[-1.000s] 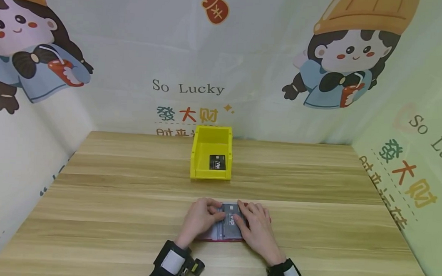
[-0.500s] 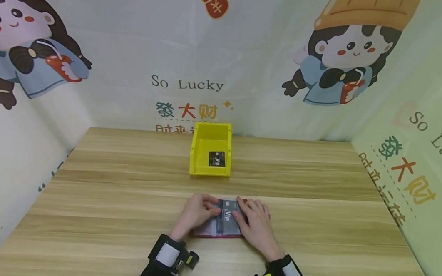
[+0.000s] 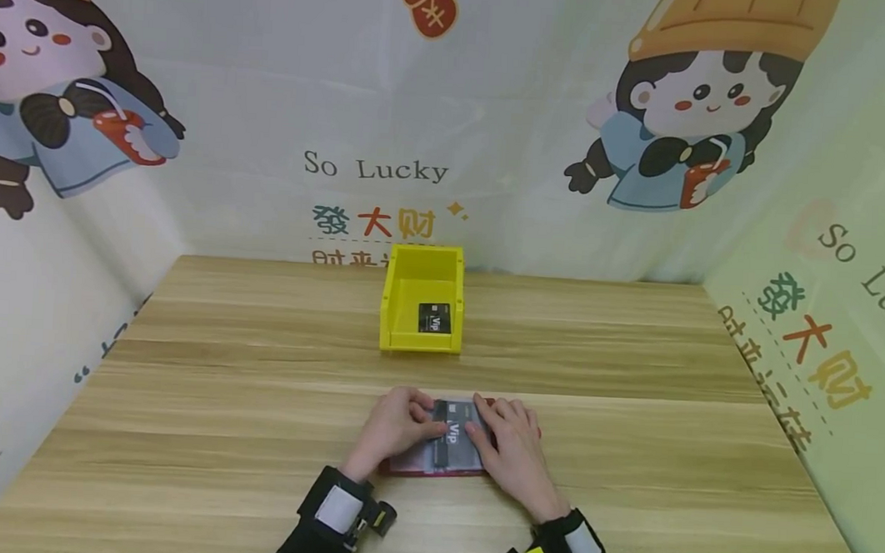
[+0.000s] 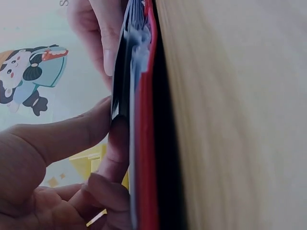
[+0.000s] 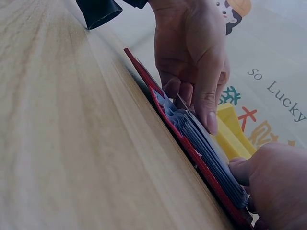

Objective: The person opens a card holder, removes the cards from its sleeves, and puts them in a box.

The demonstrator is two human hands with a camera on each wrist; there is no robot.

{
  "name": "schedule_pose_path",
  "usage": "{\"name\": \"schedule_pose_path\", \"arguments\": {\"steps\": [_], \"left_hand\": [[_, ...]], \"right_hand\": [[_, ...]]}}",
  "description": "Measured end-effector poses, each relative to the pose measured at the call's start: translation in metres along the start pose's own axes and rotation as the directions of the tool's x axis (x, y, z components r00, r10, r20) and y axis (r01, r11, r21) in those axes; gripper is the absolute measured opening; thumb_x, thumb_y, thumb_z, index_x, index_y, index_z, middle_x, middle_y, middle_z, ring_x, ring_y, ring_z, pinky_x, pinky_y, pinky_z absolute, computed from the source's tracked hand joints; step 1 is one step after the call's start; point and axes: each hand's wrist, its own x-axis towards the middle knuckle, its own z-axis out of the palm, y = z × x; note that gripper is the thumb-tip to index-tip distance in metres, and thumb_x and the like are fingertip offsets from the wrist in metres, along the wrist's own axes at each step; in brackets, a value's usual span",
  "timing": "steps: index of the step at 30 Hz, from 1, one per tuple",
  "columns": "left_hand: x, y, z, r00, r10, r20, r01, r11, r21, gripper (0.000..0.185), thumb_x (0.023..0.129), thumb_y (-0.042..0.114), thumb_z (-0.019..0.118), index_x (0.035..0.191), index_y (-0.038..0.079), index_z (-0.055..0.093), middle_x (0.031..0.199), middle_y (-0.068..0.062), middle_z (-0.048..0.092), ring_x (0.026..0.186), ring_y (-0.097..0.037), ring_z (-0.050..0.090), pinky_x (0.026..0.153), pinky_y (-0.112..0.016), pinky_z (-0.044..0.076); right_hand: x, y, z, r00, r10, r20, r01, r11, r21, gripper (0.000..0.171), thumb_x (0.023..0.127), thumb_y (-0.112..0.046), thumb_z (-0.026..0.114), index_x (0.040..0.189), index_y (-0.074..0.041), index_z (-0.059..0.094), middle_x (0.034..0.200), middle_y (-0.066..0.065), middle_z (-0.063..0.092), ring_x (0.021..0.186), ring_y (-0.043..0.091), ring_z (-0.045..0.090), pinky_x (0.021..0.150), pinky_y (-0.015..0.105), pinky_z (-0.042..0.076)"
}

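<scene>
A red card holder (image 3: pixel 432 475) with clear sleeves lies open on the table. A dark grey Vip card (image 3: pixel 463 453) sticks out leftward over its sleeves. My left hand (image 3: pixel 393 424) pinches the card's left edge, thumb on top; in the left wrist view the index finger (image 4: pixel 118 143) is under that edge. My right hand (image 3: pixel 512 451) grips the right side of the holder, thumb on the card's face and index finger at the far edge. In the right wrist view, the stacked sleeves (image 5: pixel 211 153) show between the right thumb (image 5: pixel 240 170) and the red cover.
Beyond the hands stands a yellow bin (image 3: pixel 420 342) with a black Vip card (image 3: pixel 434 318) lying inside. The wooden table (image 3: pixel 241 399) ends at a printed cloth backdrop (image 3: pixel 495 129). Each wrist wears a black strap with a small camera.
The Vip card has slid slightly left with my left hand, and my left thumb now lies further over it. My right hand stays in place. The head view has tilted slightly.
</scene>
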Motion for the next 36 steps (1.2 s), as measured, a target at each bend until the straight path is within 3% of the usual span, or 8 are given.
{"name": "schedule_pose_path", "arguments": {"steps": [11, 17, 26, 36], "left_hand": [[-0.002, -0.005, -0.006, 1.000, 0.025, -0.019, -0.026, 0.999, -0.031, 0.037, 0.085, 0.009, 0.085, 0.113, -0.008, 0.068, 0.078, -0.008, 0.072, 0.071, -0.014, 0.060, 0.065, -0.026, 0.045], [-0.007, -0.006, -0.012, 1.000, -0.008, -0.024, 0.008, 0.999, -0.031, 0.039, 0.086, 0.010, 0.085, 0.117, -0.006, 0.068, 0.082, -0.008, 0.073, 0.072, -0.015, 0.063, 0.065, -0.026, 0.048], [-0.014, -0.013, -0.014, 0.999, -0.024, -0.033, 0.018, 0.985, -0.172, 0.038, 0.092, 0.002, 0.076, 0.125, -0.010, 0.063, 0.084, -0.010, 0.071, 0.063, -0.014, 0.062, 0.060, -0.030, 0.056], [-0.016, -0.018, -0.023, 0.998, -0.026, -0.050, 0.017, 0.985, -0.174, 0.037, 0.094, -0.003, 0.071, 0.128, -0.013, 0.060, 0.088, -0.016, 0.070, 0.063, -0.015, 0.062, 0.060, -0.034, 0.059]], "right_hand": [[0.001, 0.000, -0.001, 1.000, 0.005, -0.005, -0.005, 1.000, 0.008, 0.043, 0.100, -0.018, 0.070, 0.137, 0.004, 0.066, 0.092, 0.004, 0.061, 0.091, 0.020, 0.049, 0.088, 0.042, 0.035], [0.000, 0.000, -0.001, 1.000, 0.015, -0.002, -0.015, 1.000, 0.013, 0.043, 0.100, -0.019, 0.069, 0.137, 0.004, 0.066, 0.090, 0.002, 0.059, 0.091, 0.019, 0.047, 0.087, 0.041, 0.034], [0.001, 0.000, -0.001, 1.000, 0.012, -0.010, -0.012, 1.000, 0.007, 0.043, 0.099, -0.018, 0.070, 0.136, 0.003, 0.067, 0.092, 0.004, 0.062, 0.092, 0.020, 0.049, 0.088, 0.042, 0.035], [0.001, -0.002, 0.000, 1.000, 0.028, 0.001, -0.028, 1.000, 0.010, 0.043, 0.099, -0.018, 0.071, 0.137, 0.003, 0.067, 0.093, 0.005, 0.063, 0.092, 0.020, 0.049, 0.088, 0.041, 0.035]]}}
